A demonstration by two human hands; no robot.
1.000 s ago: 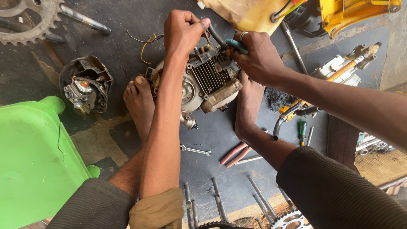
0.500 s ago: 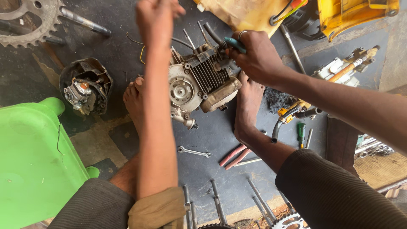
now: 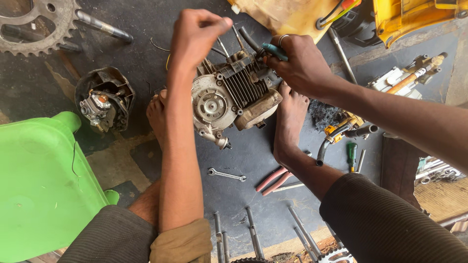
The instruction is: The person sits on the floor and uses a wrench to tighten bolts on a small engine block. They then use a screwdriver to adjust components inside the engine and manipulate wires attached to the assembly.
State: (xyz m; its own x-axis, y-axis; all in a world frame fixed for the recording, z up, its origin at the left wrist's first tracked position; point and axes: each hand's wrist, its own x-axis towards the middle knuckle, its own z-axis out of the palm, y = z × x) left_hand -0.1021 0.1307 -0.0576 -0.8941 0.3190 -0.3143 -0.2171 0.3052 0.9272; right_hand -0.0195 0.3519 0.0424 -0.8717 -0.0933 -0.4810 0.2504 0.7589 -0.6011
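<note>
A small grey engine point(image 3: 234, 97) with cooling fins lies on the dark ground, wedged between my bare left foot point(image 3: 157, 114) and right foot point(image 3: 290, 122). My left hand point(image 3: 197, 31) hovers just above the engine's upper left, fingers pinched together; nothing shows between them. My right hand point(image 3: 302, 63) grips a teal-handled tool point(image 3: 274, 49) whose tip is at the studs and hose on the engine's top.
A green plastic seat point(image 3: 44, 185) fills the lower left. A sprocket point(image 3: 34, 24) and a removed engine part point(image 3: 105, 100) lie at left. A spanner point(image 3: 226, 174), red-handled pliers point(image 3: 273, 179), a green screwdriver point(image 3: 351, 153) and several long bolts point(image 3: 253, 234) lie in front.
My left hand has lifted off the top of the engine and now hangs above it with pinched fingers. My right hand and its tool stay at the engine's top.
</note>
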